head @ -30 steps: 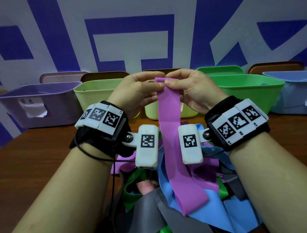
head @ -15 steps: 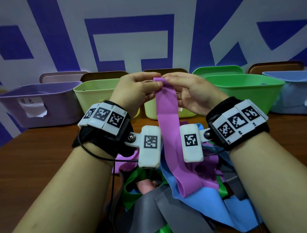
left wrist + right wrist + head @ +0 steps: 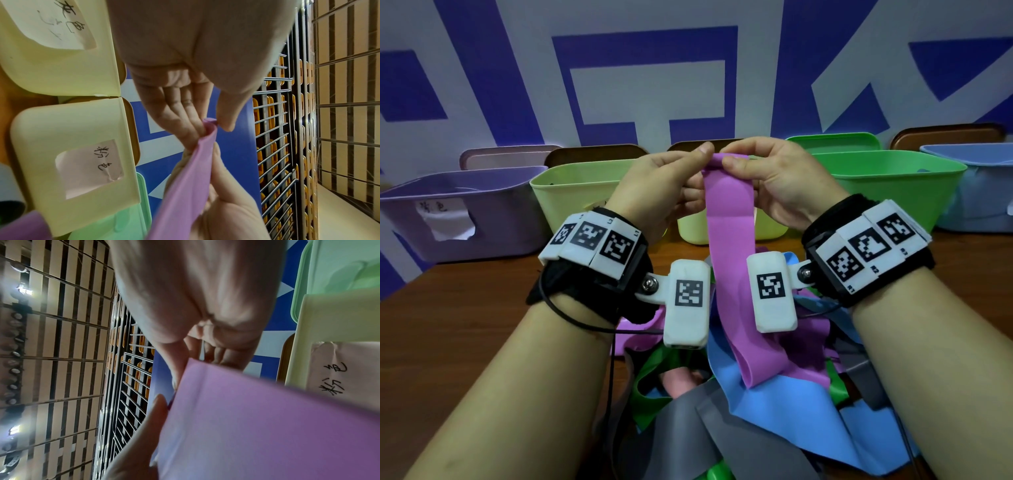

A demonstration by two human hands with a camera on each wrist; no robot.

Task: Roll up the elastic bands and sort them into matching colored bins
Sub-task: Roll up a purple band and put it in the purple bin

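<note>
A purple elastic band [image 3: 729, 240] hangs from both my hands, held up in front of the bins. My left hand [image 3: 671, 185] and my right hand [image 3: 774, 178] pinch its top end, which is folded over into a small roll [image 3: 209, 123]. The band's tail drops between my wrists onto a heap of blue, grey, green and purple bands [image 3: 774, 394] on the table. In the right wrist view the purple band [image 3: 257, 418] fills the lower right. The purple bin [image 3: 458, 209] stands at the far left.
Along the back stand a light green bin [image 3: 571, 195], a pale yellow bin [image 3: 698, 229], a bright green bin [image 3: 887, 185] and a blue bin [image 3: 976, 192]. Lids lean behind them. Bare wooden table [image 3: 465, 325] shows at the left.
The top end of the purple band has been turned over further between my fingertips, and the hanging tail has been drawn up a little, lying shorter on the heap.
</note>
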